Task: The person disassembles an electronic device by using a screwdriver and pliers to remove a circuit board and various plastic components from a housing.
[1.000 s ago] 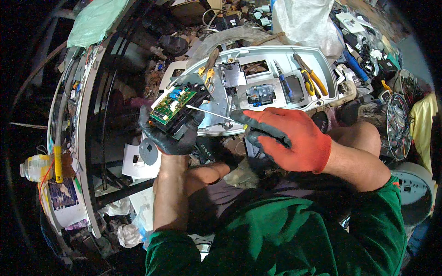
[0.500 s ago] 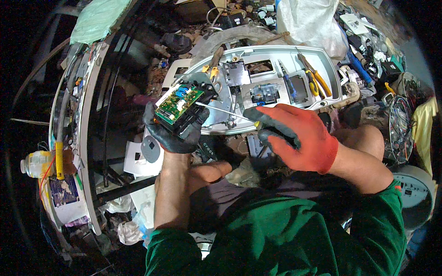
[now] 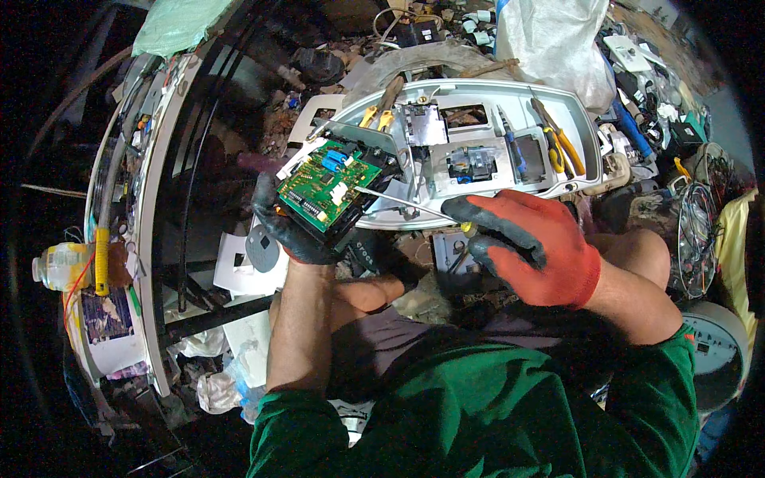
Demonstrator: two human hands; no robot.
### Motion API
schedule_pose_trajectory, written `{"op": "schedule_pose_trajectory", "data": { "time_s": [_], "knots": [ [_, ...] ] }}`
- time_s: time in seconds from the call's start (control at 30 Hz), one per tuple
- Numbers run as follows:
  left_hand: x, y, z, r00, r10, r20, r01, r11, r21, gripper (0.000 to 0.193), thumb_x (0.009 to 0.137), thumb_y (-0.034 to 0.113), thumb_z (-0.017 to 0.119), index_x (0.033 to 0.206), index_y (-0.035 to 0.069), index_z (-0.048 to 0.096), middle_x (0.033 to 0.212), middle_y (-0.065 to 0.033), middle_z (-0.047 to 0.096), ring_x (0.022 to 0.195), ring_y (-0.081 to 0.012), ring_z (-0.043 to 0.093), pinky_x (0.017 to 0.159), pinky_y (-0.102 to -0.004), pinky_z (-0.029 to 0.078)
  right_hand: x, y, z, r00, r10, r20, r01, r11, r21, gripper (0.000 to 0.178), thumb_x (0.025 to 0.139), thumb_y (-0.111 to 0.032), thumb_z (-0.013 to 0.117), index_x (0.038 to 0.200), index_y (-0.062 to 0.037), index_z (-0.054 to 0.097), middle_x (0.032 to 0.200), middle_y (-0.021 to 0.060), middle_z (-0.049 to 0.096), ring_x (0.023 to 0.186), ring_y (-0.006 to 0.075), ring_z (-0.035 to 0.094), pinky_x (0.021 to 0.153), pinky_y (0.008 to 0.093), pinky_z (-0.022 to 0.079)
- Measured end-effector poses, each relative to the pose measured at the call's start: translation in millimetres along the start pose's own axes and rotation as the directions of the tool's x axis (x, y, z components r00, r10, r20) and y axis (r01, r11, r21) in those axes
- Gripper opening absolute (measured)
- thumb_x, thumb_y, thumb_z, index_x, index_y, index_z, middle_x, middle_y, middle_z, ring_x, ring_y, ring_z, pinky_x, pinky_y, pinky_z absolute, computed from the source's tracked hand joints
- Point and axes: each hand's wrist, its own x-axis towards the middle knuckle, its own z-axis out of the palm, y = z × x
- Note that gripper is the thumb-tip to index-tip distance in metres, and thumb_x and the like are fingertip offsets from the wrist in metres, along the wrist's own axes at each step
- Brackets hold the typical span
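A green circuit board (image 3: pixel 319 199) with blue and white components sits in a black housing. My left hand (image 3: pixel 288 236), in a dark glove, is wrapped round the housing from below and the left side. In an orange-red glove with dark fingers, my right hand (image 3: pixel 535 248) pinches a screwdriver (image 3: pixel 408 205); a bit of its yellow handle shows under the fingers. The thin metal shaft points left, and its tip meets the board near the right edge beside white connectors. Whether it touches a screw cannot be made out.
Beyond my hands lies a pale plastic shell (image 3: pixel 590 127) holding yellow-handled pliers (image 3: pixel 567 149), a blue-handled tool (image 3: pixel 520 157) and metal plates. A white sack (image 3: pixel 550 48) stands behind it. On the left are a long framed panel (image 3: pixel 163 183) and a plastic bottle (image 3: pixel 68 267). Electronic scrap surrounds everything.
The board has turned so more of its face shows, and the screwdriver tip now lies over its right part. The whole view has shifted slightly; both hands keep their holds.
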Motion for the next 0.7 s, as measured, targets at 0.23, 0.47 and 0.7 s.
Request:
{"op": "schedule_pose_trajectory", "data": {
  "time_s": [0.23,0.47,0.7],
  "knots": [
    [4,0,-6,0.982,-0.109,0.152,0.126,0.986,-0.108,0.085,0.083,0.065,0.051,0.134,-0.002,0.05,0.127,-0.0244,0.059,0.11,-0.0421,0.061,0.086,-0.0567,0.054,1,-4,-6,0.998,0.037,0.052,-0.037,0.999,-0.005,0.049,0.079,-0.009,0.065,0.127,-0.0017,0.058,0.096,0.0198,0.065,0.082,0.0388,0.065,0.072,0.0433,0.054],
    [8,-2,-10,0.988,-0.139,0.073,0.149,0.978,-0.145,0.059,0.083,0.056,0.059,0.116,0.008,0.064,0.106,-0.0156,0.068,0.092,-0.0298,0.065,0.075,-0.0431,0.054,1,5,-2,0.998,-0.048,-0.027,0.047,0.998,-0.03,0.044,0.081,-0.007,0.063,0.124,0.0015,0.059,0.097,0.0209,0.066,0.085,0.0394,0.066,0.075,0.043,0.054],
    [6,-6,-11,0.988,-0.145,0.044,0.151,0.957,-0.248,0.059,0.078,0.049,0.063,0.12,0.007,0.062,0.104,-0.0135,0.067,0.086,-0.0268,0.061,0.08,-0.0436,0.051,2,8,3,0.995,-0.065,-0.08,0.062,0.997,-0.04,0.043,0.082,-0.008,0.064,0.123,0.0024,0.059,0.099,0.0217,0.067,0.088,0.04,0.066,0.077,0.0426,0.055]
  ]
}}
